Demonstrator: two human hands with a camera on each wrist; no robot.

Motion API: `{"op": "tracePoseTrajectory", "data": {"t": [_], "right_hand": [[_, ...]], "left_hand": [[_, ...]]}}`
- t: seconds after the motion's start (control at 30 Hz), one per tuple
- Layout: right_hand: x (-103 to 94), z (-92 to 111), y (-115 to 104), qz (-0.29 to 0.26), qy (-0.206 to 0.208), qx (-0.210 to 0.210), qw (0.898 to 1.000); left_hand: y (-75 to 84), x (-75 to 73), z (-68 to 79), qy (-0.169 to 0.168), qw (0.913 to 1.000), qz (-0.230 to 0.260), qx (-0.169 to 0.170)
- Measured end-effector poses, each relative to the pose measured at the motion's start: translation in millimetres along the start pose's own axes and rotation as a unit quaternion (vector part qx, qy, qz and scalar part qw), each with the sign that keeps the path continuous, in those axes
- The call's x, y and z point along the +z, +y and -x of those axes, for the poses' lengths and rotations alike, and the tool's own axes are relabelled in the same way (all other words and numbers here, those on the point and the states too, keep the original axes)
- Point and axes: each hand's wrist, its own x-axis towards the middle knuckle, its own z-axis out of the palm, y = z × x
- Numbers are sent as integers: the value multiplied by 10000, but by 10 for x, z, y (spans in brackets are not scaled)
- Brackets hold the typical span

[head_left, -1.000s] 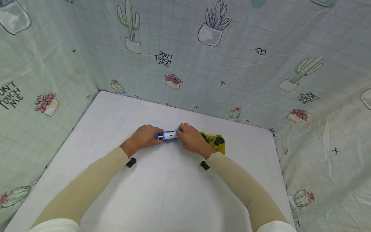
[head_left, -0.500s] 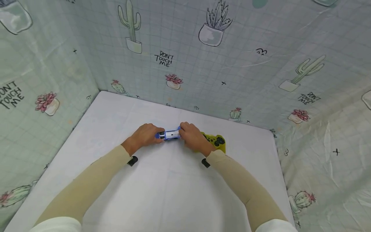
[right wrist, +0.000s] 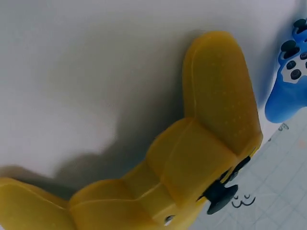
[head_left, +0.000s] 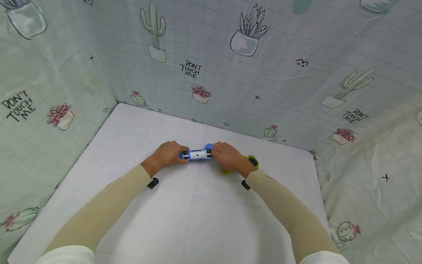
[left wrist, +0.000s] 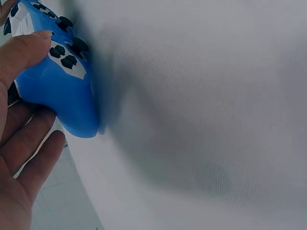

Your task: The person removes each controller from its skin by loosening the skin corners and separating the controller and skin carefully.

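A blue-and-white game controller point(head_left: 197, 154) is between both hands near the back of the white table, its shoulder-button edge facing up in the head view. My left hand point(head_left: 167, 154) grips its left end; in the left wrist view the thumb point(left wrist: 29, 50) lies on its front face, with fingers behind. My right hand point(head_left: 228, 157) has curled fingers at its right end and covers part of it. A yellow game controller point(right wrist: 216, 91) lies under my right wrist, partly hidden in the head view. My right hand is out of the right wrist view.
The white table point(head_left: 184, 212) ends at a back wall hung with cactus-print cloth point(head_left: 211, 66); more of this cloth hangs at both sides. Small black devices are strapped under both wrists, the left one point(head_left: 153, 183) and the right one point(head_left: 245, 184).
My right hand has shifted slightly right, covering more of the yellow controller and uncovering more of the blue one's right end. The left hand keeps its grip. The head view has tilted slightly.
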Motion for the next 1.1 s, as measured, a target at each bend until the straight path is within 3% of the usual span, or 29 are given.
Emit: {"op": "tracePoseTrajectory", "data": {"t": [0.23,0.37,0.63,0.9,1.0,1.1], "right_hand": [[82,40,32,-67,9,388,9992],[126,18,38,-427,-70,769,9961],[149,-93,72,-1390,-341,1657,9757],[155,-165,96,-1957,-456,2141,9559],[147,-180,71,-1953,-553,2230,9534],[124,-188,49,-1630,-691,2216,9589]], "left_hand": [[19,-22,-14,-40,10000,30,-42],[19,-17,-22,-48,10000,33,-58],[9,0,-44,-72,9998,61,-154],[24,-26,-54,-73,9998,48,-200],[23,-32,-49,-66,9999,48,-146],[27,-23,-52,-77,9999,67,-110]]}}
